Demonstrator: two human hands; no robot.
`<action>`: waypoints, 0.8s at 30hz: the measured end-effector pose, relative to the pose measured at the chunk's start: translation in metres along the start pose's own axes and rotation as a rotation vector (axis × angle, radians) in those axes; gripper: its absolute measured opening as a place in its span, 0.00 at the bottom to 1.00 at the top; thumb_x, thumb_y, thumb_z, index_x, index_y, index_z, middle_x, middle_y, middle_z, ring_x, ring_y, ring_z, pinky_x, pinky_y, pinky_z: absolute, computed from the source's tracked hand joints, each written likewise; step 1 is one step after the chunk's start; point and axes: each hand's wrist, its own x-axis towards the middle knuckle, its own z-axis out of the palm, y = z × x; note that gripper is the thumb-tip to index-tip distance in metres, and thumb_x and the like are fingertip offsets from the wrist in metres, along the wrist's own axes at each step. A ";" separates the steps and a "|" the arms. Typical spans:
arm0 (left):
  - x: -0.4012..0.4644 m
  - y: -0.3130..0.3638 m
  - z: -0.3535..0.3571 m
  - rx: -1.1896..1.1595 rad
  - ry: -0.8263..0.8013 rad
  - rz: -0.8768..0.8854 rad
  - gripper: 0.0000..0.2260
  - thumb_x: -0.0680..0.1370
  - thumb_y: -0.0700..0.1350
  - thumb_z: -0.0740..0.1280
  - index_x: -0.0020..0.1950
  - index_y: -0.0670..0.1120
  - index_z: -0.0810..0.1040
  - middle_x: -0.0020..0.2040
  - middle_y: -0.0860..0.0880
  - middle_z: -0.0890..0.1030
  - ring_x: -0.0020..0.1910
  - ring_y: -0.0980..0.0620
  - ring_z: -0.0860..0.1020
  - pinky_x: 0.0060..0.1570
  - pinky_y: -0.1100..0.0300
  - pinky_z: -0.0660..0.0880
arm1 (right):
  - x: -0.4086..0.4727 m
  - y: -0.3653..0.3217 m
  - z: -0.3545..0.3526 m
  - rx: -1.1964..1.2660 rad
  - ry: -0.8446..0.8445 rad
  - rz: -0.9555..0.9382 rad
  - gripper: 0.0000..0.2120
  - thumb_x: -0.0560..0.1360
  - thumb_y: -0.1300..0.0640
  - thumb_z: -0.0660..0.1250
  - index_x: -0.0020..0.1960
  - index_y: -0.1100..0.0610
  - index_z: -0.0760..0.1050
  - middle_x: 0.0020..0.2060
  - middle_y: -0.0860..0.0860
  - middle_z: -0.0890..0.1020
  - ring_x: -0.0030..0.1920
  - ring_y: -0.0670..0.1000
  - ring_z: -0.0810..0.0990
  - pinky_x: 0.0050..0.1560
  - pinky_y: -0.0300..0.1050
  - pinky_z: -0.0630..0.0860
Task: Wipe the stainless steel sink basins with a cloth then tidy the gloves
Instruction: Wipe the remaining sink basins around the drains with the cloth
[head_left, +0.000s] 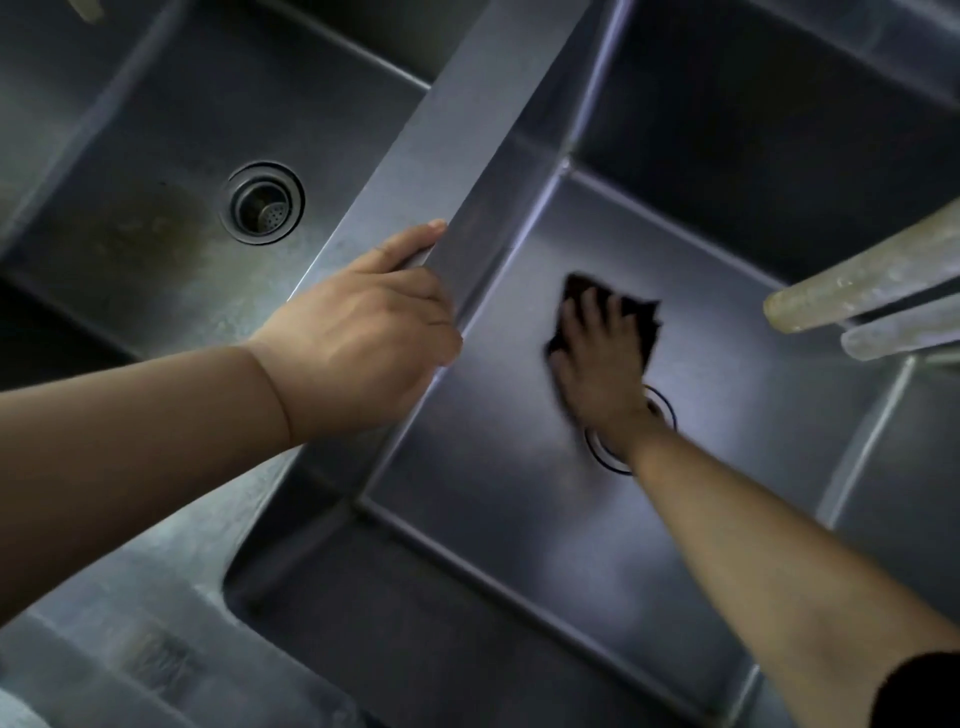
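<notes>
Two stainless steel sink basins lie side by side under me. Down in the right basin (493, 519) my right hand (597, 358) presses a dark cloth (641, 317) flat against the bottom, fingers spread, just beyond the drain ring (662, 410) that my wrist partly covers. My left hand (363, 322) grips the steel divider (441, 156) between the basins, with its fingers curled over the edge. The left basin (130, 249) shows brownish stains beside its drain strainer (262, 202). Pale glove fingers (857, 291) reach in from the right edge above the right basin.
The front rim of the sink (171, 649) runs along the lower left. A dark sleeve (924, 691) shows at my right upper arm in the bottom right corner.
</notes>
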 end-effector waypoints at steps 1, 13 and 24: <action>0.000 0.000 -0.001 0.000 0.000 -0.001 0.12 0.74 0.41 0.57 0.37 0.47 0.79 0.35 0.50 0.78 0.47 0.45 0.80 0.74 0.46 0.52 | -0.020 -0.016 0.008 0.003 -0.019 -0.094 0.30 0.76 0.49 0.61 0.74 0.58 0.61 0.74 0.62 0.60 0.73 0.69 0.56 0.71 0.64 0.54; 0.003 0.003 -0.007 0.019 -0.033 -0.024 0.10 0.70 0.40 0.59 0.37 0.47 0.79 0.35 0.49 0.79 0.45 0.46 0.80 0.74 0.49 0.51 | -0.176 0.040 0.032 -0.076 -0.108 -0.074 0.31 0.73 0.46 0.56 0.72 0.60 0.65 0.71 0.59 0.66 0.73 0.62 0.58 0.72 0.54 0.48; 0.002 0.002 -0.004 0.023 -0.007 -0.028 0.11 0.72 0.41 0.58 0.37 0.47 0.80 0.36 0.47 0.79 0.43 0.45 0.80 0.74 0.48 0.53 | -0.031 0.042 0.002 0.071 0.079 0.428 0.33 0.77 0.45 0.49 0.77 0.61 0.50 0.76 0.61 0.55 0.75 0.64 0.50 0.74 0.58 0.45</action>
